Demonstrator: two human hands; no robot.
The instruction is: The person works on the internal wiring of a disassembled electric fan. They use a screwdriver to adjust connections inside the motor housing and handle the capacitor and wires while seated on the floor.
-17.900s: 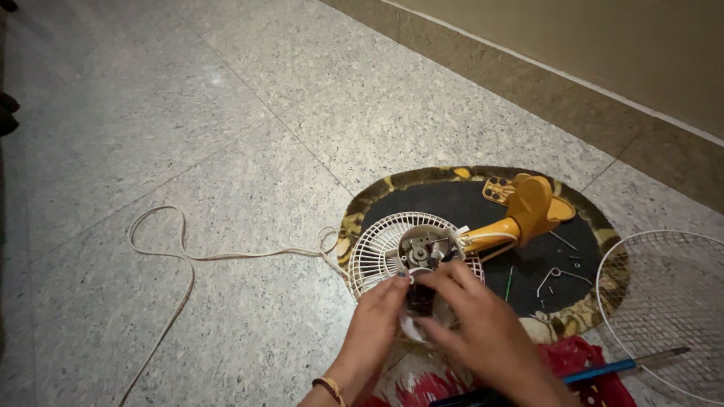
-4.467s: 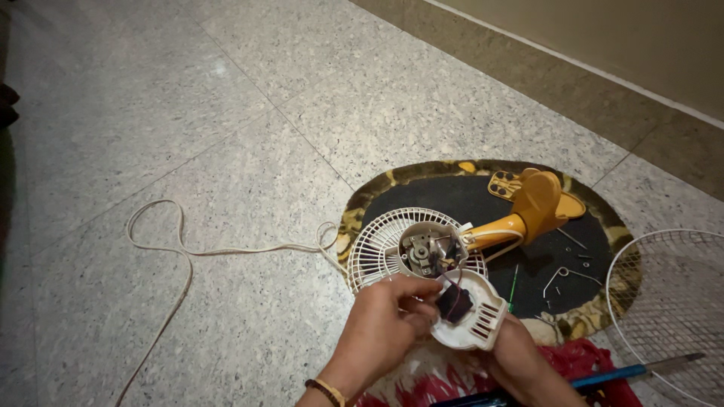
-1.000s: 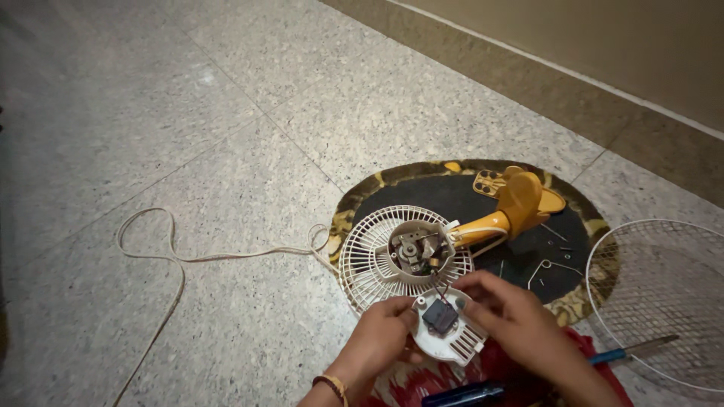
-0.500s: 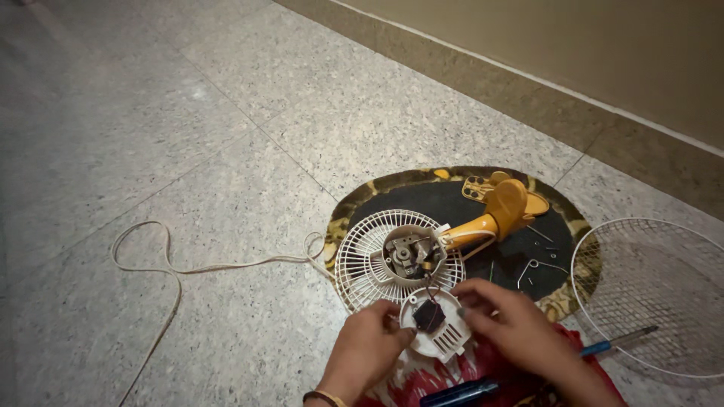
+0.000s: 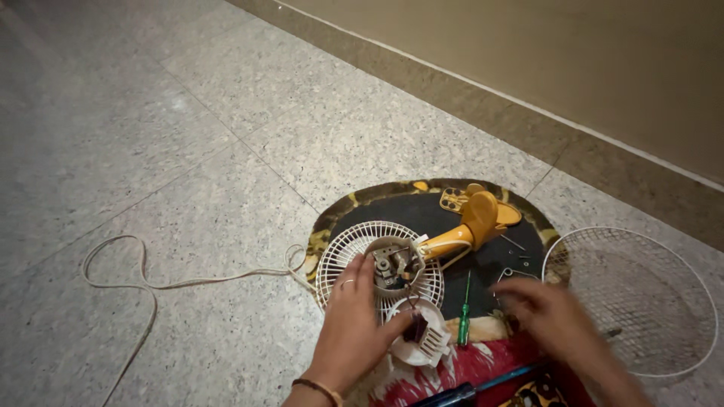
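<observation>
A small round white plastic motor cover with slotted vents (image 5: pixel 419 336) lies tilted at the near edge of a round black mat with a patterned rim (image 5: pixel 422 207), dark parts showing inside it. The left hand (image 5: pixel 353 320) grasps it from the left, fingertips on its rim, a ring on one finger and a dark bracelet at the wrist. The right hand (image 5: pixel 547 313) is blurred, hovering apart from the cover over the mat's right side; whether it grips anything cannot be told.

Just beyond the cover lies a white round plastic fan grille (image 5: pixel 377 264) with the exposed metal motor (image 5: pixel 394 262) at its centre, joined to a yellow plastic fan stand (image 5: pixel 471 222). A green-handled screwdriver (image 5: pixel 464 316) lies just right of the cover. Small screws lie scattered on the mat. A round white wire fan guard (image 5: pixel 641 301) rests on the floor to the right. A pale power cord (image 5: pixel 151 283) loops across the speckled stone floor (image 5: pixel 188 136) to the left. Red patterned fabric (image 5: pixel 483 365) lies nearest the camera.
</observation>
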